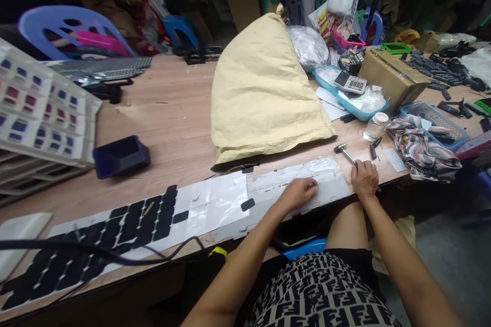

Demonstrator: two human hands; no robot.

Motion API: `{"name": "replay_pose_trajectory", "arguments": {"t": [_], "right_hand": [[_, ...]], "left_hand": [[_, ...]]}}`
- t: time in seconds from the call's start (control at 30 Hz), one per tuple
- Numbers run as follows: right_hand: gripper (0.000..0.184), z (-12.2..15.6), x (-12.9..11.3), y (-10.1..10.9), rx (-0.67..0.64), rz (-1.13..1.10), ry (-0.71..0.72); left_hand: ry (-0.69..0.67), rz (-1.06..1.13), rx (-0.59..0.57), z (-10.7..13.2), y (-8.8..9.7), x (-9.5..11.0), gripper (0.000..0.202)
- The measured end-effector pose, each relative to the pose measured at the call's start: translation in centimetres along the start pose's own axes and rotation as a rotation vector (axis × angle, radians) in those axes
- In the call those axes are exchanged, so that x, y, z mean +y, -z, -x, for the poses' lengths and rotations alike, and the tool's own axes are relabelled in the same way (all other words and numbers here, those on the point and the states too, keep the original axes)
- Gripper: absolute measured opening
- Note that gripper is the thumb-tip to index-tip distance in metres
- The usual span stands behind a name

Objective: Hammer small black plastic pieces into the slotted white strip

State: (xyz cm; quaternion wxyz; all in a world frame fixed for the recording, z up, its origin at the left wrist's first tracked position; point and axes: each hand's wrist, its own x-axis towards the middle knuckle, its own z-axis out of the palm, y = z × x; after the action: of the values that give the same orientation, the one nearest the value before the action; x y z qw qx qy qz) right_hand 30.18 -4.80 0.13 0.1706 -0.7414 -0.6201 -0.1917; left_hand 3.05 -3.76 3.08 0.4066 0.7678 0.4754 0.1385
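My right hand (365,179) is closed round the handle of a small hammer (348,155), whose head points away from me at the table's front edge. My left hand (298,193) rests over a pale board (264,184) covered with shiny film. Its fingers are curled together, and what they hold, if anything, is hidden. Left of the board lies a white sheet (218,196) with rows of black rounded stickers (130,222); one loose black piece (247,205) sits where sheet and board meet. Small black parts (373,151) lie right of the hammer.
A large tan paper sack (264,92) stands behind the board. A clear jar (376,126), blue baskets (437,122), a calculator (350,83) and a cardboard box (393,75) are to the right. A dark blue bin (121,157) and white crate (42,117) stand left; a black cable (115,256) crosses the front.
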Motion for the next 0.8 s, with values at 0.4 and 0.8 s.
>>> {"name": "replay_pose_trajectory", "arguments": {"t": [0.4,0.8], "right_hand": [[0.022,0.4,-0.6,0.7,-0.030,-0.006,-0.014],[0.020,0.2,-0.9,1.4,-0.004,-0.013,0.002]], "left_hand": [[0.249,-0.355,0.307,-18.3,5.1,0.5,0.039],[0.201,-0.310,0.182,-23.9,4.7,-0.9,0.053]]}}
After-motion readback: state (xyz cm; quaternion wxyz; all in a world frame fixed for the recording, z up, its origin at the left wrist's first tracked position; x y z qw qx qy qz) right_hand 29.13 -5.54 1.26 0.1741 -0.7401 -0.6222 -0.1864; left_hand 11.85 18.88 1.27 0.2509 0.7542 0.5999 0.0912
